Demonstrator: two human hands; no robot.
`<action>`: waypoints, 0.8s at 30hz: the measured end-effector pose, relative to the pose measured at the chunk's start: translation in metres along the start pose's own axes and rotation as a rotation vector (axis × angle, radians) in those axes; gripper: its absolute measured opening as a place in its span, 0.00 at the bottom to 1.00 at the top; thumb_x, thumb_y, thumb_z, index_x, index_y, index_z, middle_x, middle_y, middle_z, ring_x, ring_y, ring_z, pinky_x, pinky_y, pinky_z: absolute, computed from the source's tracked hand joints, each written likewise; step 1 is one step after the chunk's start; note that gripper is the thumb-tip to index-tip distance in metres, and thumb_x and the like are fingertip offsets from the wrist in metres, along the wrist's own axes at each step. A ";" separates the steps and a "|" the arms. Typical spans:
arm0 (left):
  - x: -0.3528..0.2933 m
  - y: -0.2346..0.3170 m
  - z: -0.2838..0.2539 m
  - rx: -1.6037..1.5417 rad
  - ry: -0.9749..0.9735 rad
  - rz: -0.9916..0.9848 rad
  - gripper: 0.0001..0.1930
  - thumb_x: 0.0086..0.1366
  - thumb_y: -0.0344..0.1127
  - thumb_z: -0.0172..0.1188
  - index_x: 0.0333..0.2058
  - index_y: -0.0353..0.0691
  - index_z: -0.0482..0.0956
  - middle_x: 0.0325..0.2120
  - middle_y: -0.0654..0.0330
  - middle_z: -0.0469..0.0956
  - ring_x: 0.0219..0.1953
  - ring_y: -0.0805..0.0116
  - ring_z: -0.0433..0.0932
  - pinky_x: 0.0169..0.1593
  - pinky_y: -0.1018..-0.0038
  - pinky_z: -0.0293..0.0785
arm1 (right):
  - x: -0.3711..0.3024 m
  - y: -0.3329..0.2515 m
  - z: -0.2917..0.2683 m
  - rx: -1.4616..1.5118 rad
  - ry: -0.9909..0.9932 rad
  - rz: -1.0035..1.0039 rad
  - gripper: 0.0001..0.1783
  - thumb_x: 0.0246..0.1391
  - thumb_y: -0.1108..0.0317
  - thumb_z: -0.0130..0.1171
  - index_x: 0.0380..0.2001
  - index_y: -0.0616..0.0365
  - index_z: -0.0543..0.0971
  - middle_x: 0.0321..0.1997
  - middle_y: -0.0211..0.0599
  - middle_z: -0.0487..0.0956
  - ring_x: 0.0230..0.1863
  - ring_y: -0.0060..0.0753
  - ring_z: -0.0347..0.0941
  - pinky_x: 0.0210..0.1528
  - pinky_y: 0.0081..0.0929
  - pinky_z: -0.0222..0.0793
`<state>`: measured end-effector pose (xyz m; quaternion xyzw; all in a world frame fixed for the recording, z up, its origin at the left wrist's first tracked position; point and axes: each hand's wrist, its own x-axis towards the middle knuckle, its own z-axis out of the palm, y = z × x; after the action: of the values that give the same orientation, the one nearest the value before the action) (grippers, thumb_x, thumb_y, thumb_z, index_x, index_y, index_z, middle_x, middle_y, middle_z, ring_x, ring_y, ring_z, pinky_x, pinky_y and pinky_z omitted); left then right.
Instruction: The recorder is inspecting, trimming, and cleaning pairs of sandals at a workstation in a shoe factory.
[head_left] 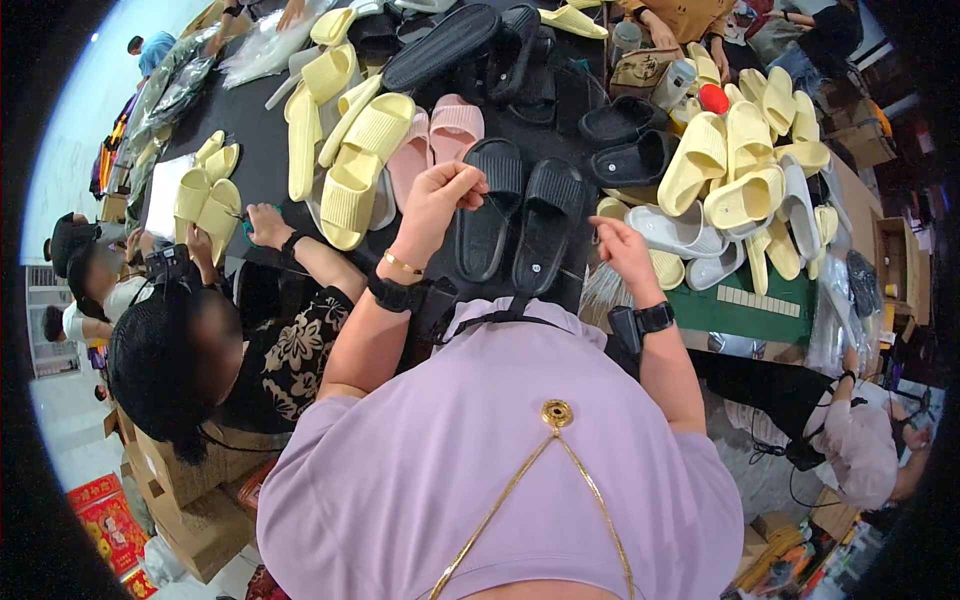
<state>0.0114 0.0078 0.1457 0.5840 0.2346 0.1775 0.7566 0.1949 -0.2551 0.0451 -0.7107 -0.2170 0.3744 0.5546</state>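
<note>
A pair of black slide slippers lies before me on the dark table, the left slipper (484, 240) beside the right slipper (546, 225), both with ribbed straps. My left hand (440, 205) is closed over the left slipper's outer edge, fingers pinched together near its strap. To the right of the pair, my right hand (625, 255) is closed in a pinch, apart from the slippers. Whatever is in either pinch is too small to make out. Pink slippers (456, 125) sit just beyond my left hand.
Yellow slippers (350, 195) lie left of the pair, with more yellow slippers (745, 140) heaped at right. Grey slippers (675, 230) and a green mat (755, 310) are near my right hand. A co-worker's hand (268, 226) works close on my left. Large black slippers (440, 48) lie farther back.
</note>
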 end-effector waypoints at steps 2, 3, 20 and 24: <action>0.001 -0.004 0.002 0.005 0.013 -0.009 0.09 0.67 0.36 0.55 0.32 0.35 0.78 0.28 0.63 0.78 0.26 0.78 0.74 0.33 0.82 0.71 | -0.017 -0.054 0.023 0.089 -0.312 0.147 0.19 0.63 0.60 0.52 0.50 0.62 0.76 0.21 0.20 0.70 0.23 0.09 0.64 0.25 0.13 0.60; 0.002 -0.004 0.003 0.008 0.017 -0.013 0.10 0.67 0.36 0.55 0.32 0.35 0.78 0.28 0.63 0.78 0.26 0.78 0.74 0.33 0.82 0.71 | -0.022 -0.062 0.032 0.032 -0.380 0.142 0.19 0.62 0.62 0.52 0.52 0.62 0.75 0.21 0.20 0.71 0.22 0.10 0.64 0.24 0.13 0.60; -0.008 -0.021 -0.025 0.011 0.044 -0.152 0.10 0.68 0.38 0.54 0.31 0.39 0.76 0.22 0.67 0.74 0.23 0.80 0.71 0.29 0.83 0.68 | -0.034 -0.090 0.057 -0.065 -0.328 0.010 0.13 0.58 0.67 0.54 0.42 0.64 0.78 0.21 0.30 0.77 0.21 0.16 0.70 0.25 0.17 0.65; -0.006 -0.010 -0.018 0.022 0.047 -0.135 0.10 0.68 0.38 0.54 0.31 0.40 0.76 0.21 0.67 0.73 0.23 0.79 0.70 0.29 0.83 0.66 | -0.033 -0.082 0.068 -0.269 -0.641 0.080 0.17 0.58 0.65 0.55 0.48 0.62 0.76 0.20 0.24 0.73 0.20 0.12 0.65 0.23 0.16 0.62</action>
<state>-0.0035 0.0164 0.1327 0.5709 0.2931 0.1374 0.7545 0.1304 -0.2122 0.1251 -0.6318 -0.3992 0.5681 0.3446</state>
